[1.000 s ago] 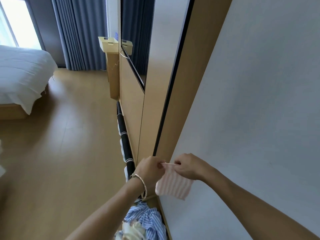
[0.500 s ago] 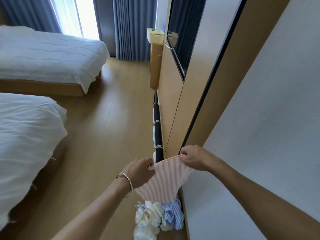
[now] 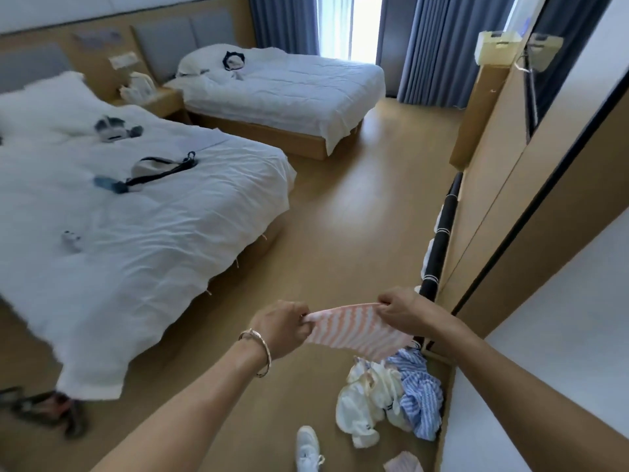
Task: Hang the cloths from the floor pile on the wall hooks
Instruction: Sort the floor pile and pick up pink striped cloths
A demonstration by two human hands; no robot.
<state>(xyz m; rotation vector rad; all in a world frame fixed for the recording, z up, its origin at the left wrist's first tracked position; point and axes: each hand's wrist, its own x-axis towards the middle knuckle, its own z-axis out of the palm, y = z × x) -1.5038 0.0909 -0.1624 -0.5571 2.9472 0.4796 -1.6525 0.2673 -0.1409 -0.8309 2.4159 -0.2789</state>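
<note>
Stretching between the two hands, a pink-and-white striped cloth (image 3: 354, 330) is held in the air above the wooden floor (image 3: 340, 216). Its left top corner is pinched by the curled fingers of the left hand (image 3: 282, 327), on whose wrist a bracelet (image 3: 258, 349) is worn. Its right top corner is gripped by the right hand (image 3: 405, 313), fingers likewise curled tight. The cloth's lower part sags beneath the right hand. Below it, a pile (image 3: 391, 400) of cream and blue-striped cloths is seen at the floor's right edge, against the white wall (image 3: 561, 335). A white shoe (image 3: 308, 447) is seen just beside the pile.
</note>
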